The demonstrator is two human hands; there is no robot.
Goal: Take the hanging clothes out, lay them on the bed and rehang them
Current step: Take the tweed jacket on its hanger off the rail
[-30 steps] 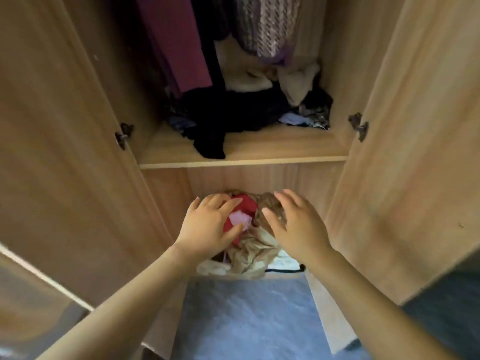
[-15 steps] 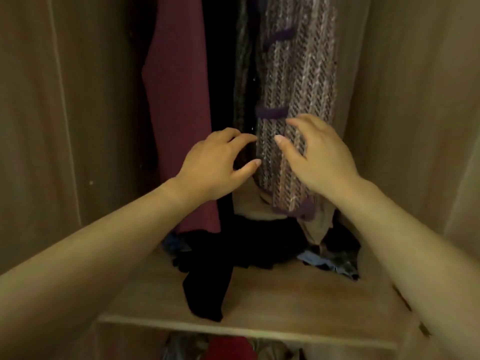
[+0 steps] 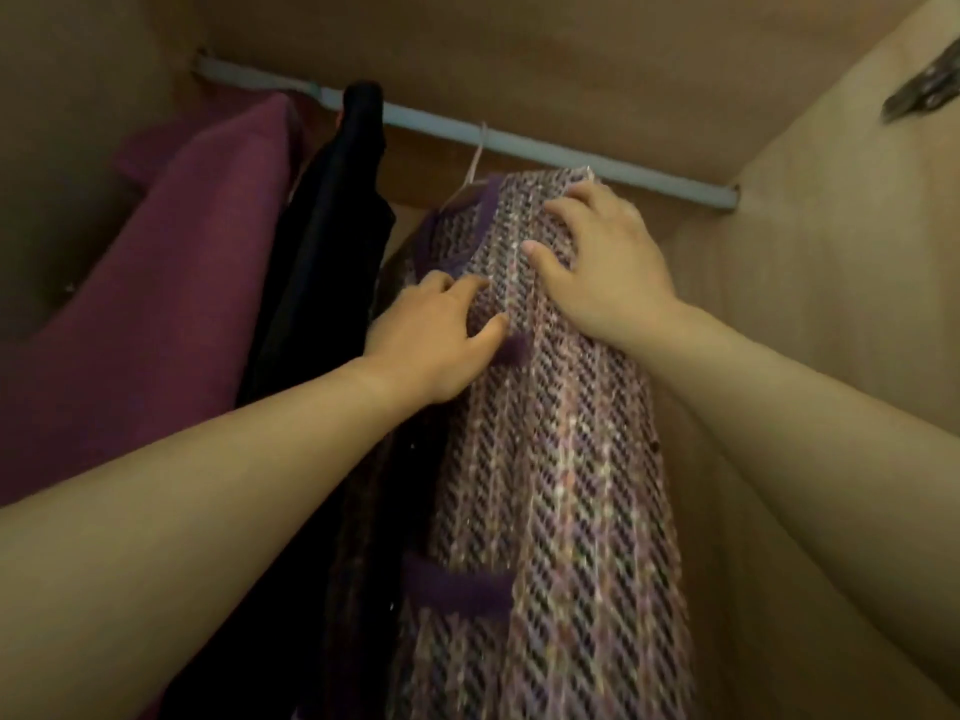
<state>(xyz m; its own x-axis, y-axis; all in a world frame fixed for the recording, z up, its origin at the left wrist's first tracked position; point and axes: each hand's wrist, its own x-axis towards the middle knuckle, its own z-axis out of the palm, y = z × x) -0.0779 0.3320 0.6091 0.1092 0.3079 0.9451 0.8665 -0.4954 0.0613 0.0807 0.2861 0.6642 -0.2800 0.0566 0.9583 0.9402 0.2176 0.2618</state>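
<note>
A purple tweed jacket [image 3: 561, 459] with dark purple trim hangs from a pale hanger hook [image 3: 475, 158] on the grey wardrobe rail [image 3: 519, 142]. My right hand [image 3: 602, 267] lies spread on the jacket's shoulder, just under the rail. Lower and to the left, my left hand [image 3: 436, 340] rests on the jacket's front edge with fingers apart. Neither hand has closed around the cloth. A black garment [image 3: 322, 262] hangs left of the jacket, and a maroon garment [image 3: 171, 283] hangs at the far left.
Wooden wardrobe walls close in on both sides, with the top panel [image 3: 519, 59] just above the rail. A metal hinge [image 3: 919, 96] shows at the upper right. A gap separates the jacket from the right wall [image 3: 831, 304].
My view tilted up from the lower shelf to the rail. Both hands rose from the jacket's lower part to its shoulder and front edge and now touch it.
</note>
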